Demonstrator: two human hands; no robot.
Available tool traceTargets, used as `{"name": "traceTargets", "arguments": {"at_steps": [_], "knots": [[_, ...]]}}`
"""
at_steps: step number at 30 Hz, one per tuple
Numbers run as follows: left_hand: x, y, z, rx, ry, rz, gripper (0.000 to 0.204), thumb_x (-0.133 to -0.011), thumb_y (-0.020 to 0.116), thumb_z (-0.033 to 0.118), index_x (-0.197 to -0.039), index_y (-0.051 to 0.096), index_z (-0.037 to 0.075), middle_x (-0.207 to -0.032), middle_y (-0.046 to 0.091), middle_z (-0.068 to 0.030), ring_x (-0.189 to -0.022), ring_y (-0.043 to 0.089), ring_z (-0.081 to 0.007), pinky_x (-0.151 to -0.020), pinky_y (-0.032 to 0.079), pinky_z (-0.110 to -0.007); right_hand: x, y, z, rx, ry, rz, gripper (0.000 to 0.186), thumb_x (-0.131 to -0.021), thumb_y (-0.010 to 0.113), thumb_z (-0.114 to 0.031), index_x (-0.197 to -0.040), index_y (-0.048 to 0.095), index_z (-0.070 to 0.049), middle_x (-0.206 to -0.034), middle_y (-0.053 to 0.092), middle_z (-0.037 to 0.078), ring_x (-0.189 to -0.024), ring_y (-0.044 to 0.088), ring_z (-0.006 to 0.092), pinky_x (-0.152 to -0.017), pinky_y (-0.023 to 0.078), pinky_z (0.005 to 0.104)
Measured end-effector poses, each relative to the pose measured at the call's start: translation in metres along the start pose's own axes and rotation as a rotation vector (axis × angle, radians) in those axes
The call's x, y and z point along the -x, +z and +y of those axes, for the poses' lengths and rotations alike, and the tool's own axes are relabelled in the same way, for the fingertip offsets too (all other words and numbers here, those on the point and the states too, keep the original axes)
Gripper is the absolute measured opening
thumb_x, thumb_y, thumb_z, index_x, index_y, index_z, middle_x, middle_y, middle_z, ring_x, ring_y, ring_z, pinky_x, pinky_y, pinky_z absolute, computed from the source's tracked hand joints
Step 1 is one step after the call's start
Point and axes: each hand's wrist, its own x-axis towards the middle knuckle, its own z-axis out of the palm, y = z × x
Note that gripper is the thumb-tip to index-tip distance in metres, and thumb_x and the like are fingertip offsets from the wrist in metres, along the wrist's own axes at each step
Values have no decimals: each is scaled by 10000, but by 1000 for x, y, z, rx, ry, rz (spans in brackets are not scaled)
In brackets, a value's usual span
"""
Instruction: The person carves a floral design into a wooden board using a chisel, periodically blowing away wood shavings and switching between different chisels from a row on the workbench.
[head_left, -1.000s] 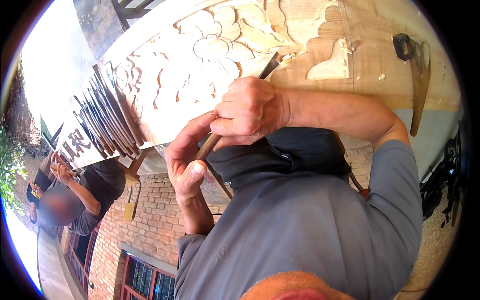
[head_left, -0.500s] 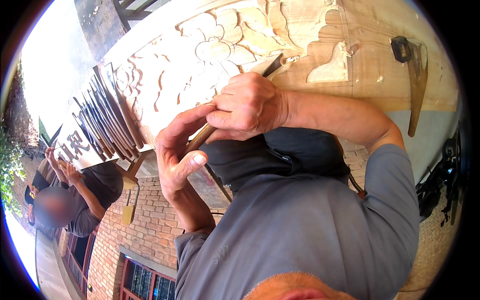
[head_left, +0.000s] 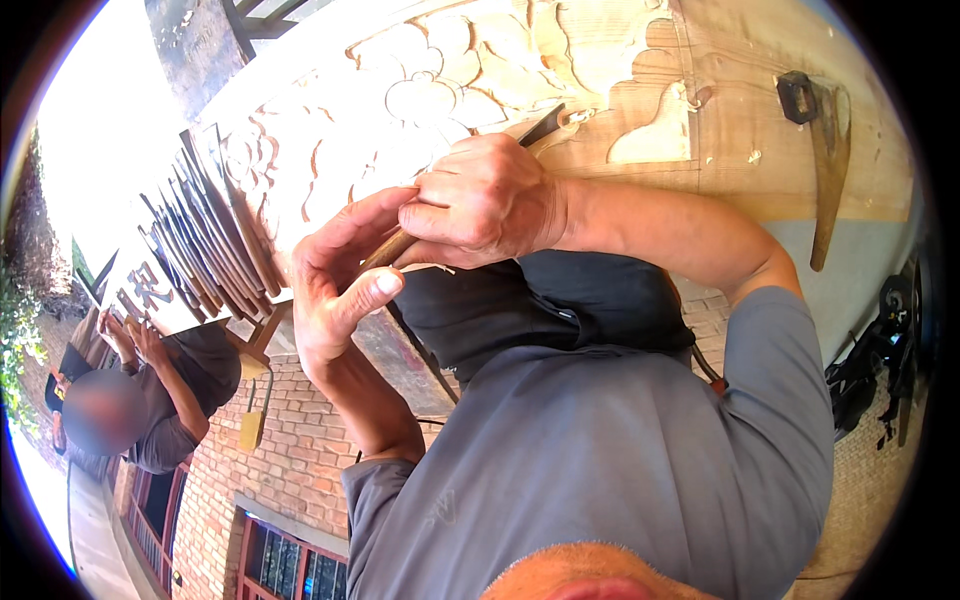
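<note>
While the right hand [head_left: 485, 195] is wrapped around the chisel [head_left: 395, 245] at upper centre, the half-open left hand [head_left: 325, 290], thumb apart, cups its handle [head_left: 382, 254]; keeping the blade [head_left: 543, 125] low should leave cleaner cuts in the carved panel [head_left: 650, 137].

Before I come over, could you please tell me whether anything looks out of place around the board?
Slightly: the black-headed tool juts past the near edge of the board, where it might get knocked, and shavings lie to its left. Nothing looks damaged, though glare hides part of the carving.
</note>
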Motion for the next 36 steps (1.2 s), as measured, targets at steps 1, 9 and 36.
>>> {"name": "traceTargets", "arguments": {"at_steps": [1,9,36], "knots": [[-2,-2,0,15,-15,-8,764,-870,886,159,-1495,553,-129,-1394,683,-269,-1344,650,-322,-1173,492,-430,0,0,1,-5,11,-6,406,-805,882,-415,-742,601,-129,-656,555,13,-564,633,224,-505,496,361],[-6,-5,6,-182,-43,72,748,-861,900,213,-1466,604,-114,-1285,744,-267,-1256,711,-322,-1129,525,-415,-4,2,0,77,-3,-7,364,-801,874,-356,-748,601,-121,-671,558,8,-563,628,218,-495,488,353],[71,50,-60,-106,161,294,1033,-893,794,565,-1532,477,-182,-1437,645,-305,-1368,628,-370,-1194,441,-475,22,10,-10,-570,-47,-375,150,-875,788,-238,-861,714,-109,-852,683,33,-756,664,224,-649,528,364]]}}
